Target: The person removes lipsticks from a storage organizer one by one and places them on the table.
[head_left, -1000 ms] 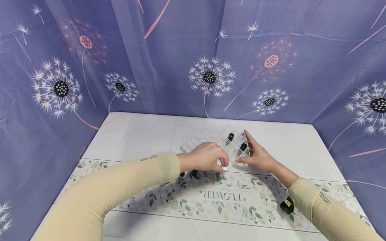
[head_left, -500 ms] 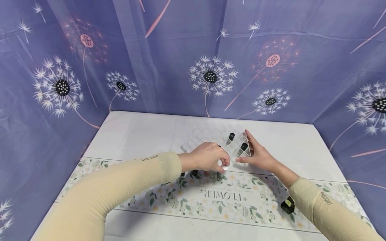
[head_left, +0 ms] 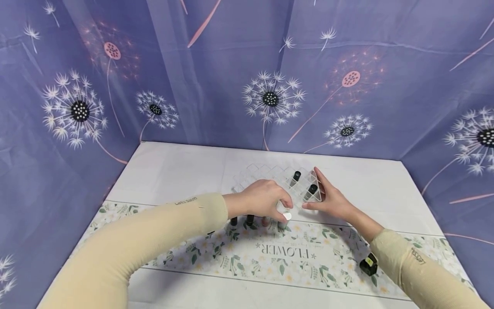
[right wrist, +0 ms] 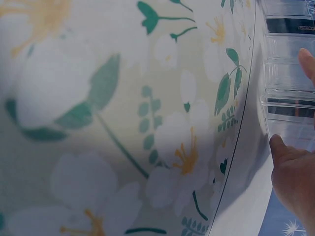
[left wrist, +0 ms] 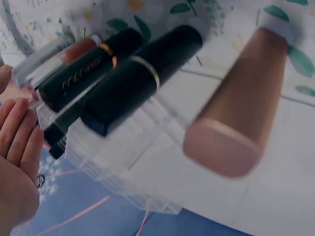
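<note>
A clear acrylic grid organizer (head_left: 266, 174) lies at the middle back of the table, with two black-capped tubes (head_left: 296, 176) standing in its right cells. My left hand (head_left: 266, 201) hovers at its front edge, fingers curled, pinching a white-capped tube (head_left: 286, 216). My right hand (head_left: 328, 199) grips the organizer's right corner between thumb and fingers; in the right wrist view the thumb (right wrist: 290, 172) and a fingertip (right wrist: 307, 64) press the clear wall (right wrist: 290, 88). The left wrist view shows black lipsticks (left wrist: 142, 73) and a pink tube (left wrist: 231, 118) beside the organizer (left wrist: 123, 167).
Several lipsticks (head_left: 250, 220) stand in a row on the floral runner (head_left: 270, 253) under my left hand. A small black bottle (head_left: 367, 264) lies by my right forearm. Purple dandelion cloth walls in the white table (head_left: 173, 171) on three sides.
My left hand has lifted slightly toward the organizer with the white-capped tube, uncovering more of the standing lipsticks. The right hand keeps its hold on the corner.
</note>
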Tool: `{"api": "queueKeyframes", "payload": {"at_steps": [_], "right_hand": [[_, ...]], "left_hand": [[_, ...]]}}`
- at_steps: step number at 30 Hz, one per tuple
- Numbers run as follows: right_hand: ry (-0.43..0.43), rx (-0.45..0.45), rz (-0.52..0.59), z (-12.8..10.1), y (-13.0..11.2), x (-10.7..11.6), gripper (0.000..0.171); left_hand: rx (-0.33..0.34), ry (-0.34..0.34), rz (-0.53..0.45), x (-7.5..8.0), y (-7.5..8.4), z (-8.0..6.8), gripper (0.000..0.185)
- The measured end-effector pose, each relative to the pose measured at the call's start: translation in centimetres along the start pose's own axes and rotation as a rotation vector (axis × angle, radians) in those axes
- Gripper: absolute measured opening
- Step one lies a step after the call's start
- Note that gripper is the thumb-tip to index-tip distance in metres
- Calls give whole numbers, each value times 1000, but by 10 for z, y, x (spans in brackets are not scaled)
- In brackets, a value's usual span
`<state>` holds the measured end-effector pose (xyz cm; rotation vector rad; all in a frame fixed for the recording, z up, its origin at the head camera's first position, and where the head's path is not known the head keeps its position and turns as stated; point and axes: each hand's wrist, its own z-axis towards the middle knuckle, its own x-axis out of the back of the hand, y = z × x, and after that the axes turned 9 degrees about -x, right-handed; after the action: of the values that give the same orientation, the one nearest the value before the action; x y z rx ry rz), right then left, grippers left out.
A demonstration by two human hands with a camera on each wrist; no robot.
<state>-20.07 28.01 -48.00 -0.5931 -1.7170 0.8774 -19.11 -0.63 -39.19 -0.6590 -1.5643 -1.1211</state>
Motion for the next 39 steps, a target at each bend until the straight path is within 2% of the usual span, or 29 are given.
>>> {"api": "queueKeyframes", "payload": {"at_steps": [5,12,22,34,39], "right_hand": [[-10,-5,2,0,0,1,129],[-10,-18,10,-2,2,2,129],[-6,0,14,-1,5,1,131],[-13,-11,19,-1,3,2,131],[-16,-10,14,0,3,3,130]], "left_hand": [[8,13,-34,14,-2,-7,40],[14,62,-30,32,-12,-20,44],[101,157,-51,54,-33,-41,47],[174,250,-64,60,-62,-67,70],[214,254,-72,58,-75,-76,83]]}}
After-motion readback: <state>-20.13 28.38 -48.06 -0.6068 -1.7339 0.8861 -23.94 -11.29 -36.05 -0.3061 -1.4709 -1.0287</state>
